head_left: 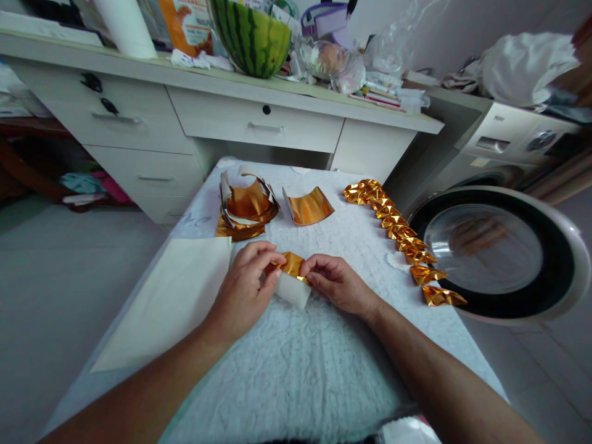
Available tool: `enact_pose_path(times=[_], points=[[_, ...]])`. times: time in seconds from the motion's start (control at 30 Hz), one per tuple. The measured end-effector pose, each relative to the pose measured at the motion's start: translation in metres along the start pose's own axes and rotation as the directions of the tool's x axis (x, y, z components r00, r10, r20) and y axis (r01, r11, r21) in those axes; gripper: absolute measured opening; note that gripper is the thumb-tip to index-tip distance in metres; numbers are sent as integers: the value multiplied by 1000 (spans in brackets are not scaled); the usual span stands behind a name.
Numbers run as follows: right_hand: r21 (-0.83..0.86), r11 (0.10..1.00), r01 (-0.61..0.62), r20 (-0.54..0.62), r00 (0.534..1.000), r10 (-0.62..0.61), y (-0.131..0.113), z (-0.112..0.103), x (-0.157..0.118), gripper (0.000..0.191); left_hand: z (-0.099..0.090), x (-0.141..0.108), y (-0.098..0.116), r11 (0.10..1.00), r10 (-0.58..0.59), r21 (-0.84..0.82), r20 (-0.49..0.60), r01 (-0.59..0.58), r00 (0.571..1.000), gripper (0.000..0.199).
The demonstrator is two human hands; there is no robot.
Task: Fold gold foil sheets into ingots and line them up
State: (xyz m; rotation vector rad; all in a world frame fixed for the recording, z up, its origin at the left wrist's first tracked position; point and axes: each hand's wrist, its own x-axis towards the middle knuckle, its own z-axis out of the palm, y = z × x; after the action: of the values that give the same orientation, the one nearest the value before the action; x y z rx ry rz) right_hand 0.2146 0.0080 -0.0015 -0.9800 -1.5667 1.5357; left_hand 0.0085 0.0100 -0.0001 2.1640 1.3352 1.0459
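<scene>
Over the middle of the cloth-covered table, my left hand [250, 287] pinches the left edge of a small gold foil paper [292, 264]. On its other side my right hand [337, 282] grips the right edge between thumb and fingers. The white backing of the paper hangs toward me, and a gold fold crosses it. Behind my hands lie a stack of curled gold foil papers [250, 200] and one separate curved gold sheet [311, 206]. To the right runs a row of folded gold foil pieces [401, 233], several of them overlapping.
A large cream paper sheet [171, 308] lies at the table's left. Behind stands a white desk [259, 123] bearing a cut watermelon [252, 40], a paper roll [127, 28] and clutter. The open round door [490, 246] of a washing machine reaches beside the table's right edge.
</scene>
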Motion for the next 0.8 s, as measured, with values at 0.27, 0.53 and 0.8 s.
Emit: enact_pose_path(times=[0.27,0.53,0.8], points=[[45,998,-44,-70,996,47,1,1,2,24,1,-3,6,989,128,68,86,-134,988,27],[53,997,-47,-84,995,51,2,0,4,23,-1,-4,8,994,51,101,-79,-43,996,42],[-80,996,-46,-93,995,38,5,-1,3,12,2,-1,-2,997,8,72,108,-16,994,22]])
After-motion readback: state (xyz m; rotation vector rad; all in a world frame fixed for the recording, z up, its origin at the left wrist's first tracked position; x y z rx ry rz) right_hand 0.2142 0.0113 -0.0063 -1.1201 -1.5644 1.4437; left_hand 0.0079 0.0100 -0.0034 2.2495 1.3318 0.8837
